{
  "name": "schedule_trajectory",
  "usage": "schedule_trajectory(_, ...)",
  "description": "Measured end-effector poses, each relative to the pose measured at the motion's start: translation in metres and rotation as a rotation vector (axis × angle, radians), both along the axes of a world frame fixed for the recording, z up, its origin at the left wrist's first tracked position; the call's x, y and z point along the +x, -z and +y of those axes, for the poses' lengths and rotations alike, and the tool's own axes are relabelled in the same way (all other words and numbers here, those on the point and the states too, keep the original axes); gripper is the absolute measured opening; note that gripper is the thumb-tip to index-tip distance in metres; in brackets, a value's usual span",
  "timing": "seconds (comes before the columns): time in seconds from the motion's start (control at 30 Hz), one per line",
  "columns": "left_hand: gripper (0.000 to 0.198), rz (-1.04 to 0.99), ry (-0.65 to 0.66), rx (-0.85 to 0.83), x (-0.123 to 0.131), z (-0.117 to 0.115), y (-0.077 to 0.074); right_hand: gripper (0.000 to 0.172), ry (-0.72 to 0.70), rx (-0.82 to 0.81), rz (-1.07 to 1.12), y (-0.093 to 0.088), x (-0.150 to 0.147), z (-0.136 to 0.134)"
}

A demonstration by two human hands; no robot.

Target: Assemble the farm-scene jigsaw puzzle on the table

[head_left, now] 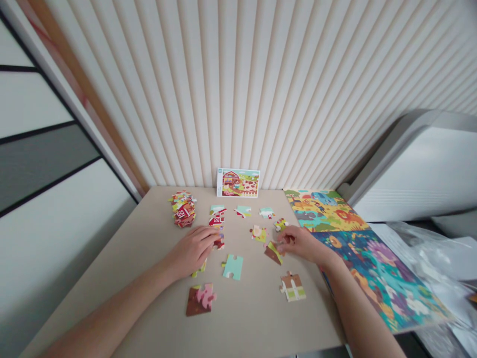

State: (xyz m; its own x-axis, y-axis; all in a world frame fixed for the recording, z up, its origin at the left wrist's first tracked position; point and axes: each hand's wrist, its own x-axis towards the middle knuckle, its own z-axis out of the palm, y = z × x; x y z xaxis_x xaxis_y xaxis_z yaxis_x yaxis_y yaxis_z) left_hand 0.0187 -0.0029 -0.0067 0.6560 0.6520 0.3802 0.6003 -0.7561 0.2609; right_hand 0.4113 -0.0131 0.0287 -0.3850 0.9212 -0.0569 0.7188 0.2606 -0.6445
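Observation:
My left hand [196, 249] lies flat with its fingers stretched over the lower end of a column of puzzle pieces [217, 219] showing a red barn. A yellow-green piece [201, 267] pokes out below it. With bent fingers, my right hand [300, 243] grips the edge of a brown-and-green puzzle piece [273, 253]. Close by are a flowered piece [280, 224] and a piece with a pale shape [258, 233]. A mint piece [233, 267] sits between the hands. Nearer me are a brown piece with pink [198, 301] and a fence piece [293, 287].
A picture card [238, 183] leans against the ribbed wall. At the back left is a heap of puzzle pieces [184, 209]; two sky pieces [244, 211] lie right of the column. Two finished puzzles, one of animals [324, 211], one undersea [376, 273], cover the right edge beside clear plastic [428, 253].

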Motion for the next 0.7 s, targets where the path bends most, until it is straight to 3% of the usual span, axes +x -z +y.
schedule_trajectory(0.13, 0.031, 0.056, -0.062, -0.046, -0.018, 0.005, -0.022, 0.038, -0.082, 0.011, -0.088, -0.005, -0.017, -0.009)
schedule_trajectory(0.23, 0.023, 0.103, -0.161, -0.143, -0.046, 0.006, -0.044, 0.033, -0.143, -0.002, -0.084, -0.007, -0.023, -0.012)
schedule_trajectory(0.3, 0.028, 0.136, -0.168, -0.255, -0.065, 0.004, -0.053, 0.03, -0.179, -0.019, -0.071, -0.008, -0.025, -0.014)
schedule_trajectory(0.47, 0.059, 0.212, -0.175, -0.444, -0.079, -0.004, -0.052, 0.028, -0.153, -0.117, -0.024, -0.007, -0.028, -0.018)
schedule_trajectory(0.57, 0.057, 0.242, -0.166, -0.488, -0.072, -0.007, -0.049, 0.027, -0.161, -0.183, 0.025, -0.006, -0.028, -0.019)
schedule_trajectory(0.7, 0.041, 0.254, -0.174, -0.559, -0.067, -0.007, -0.051, 0.044, -0.168, -0.138, 0.077, -0.003, -0.025, -0.014)
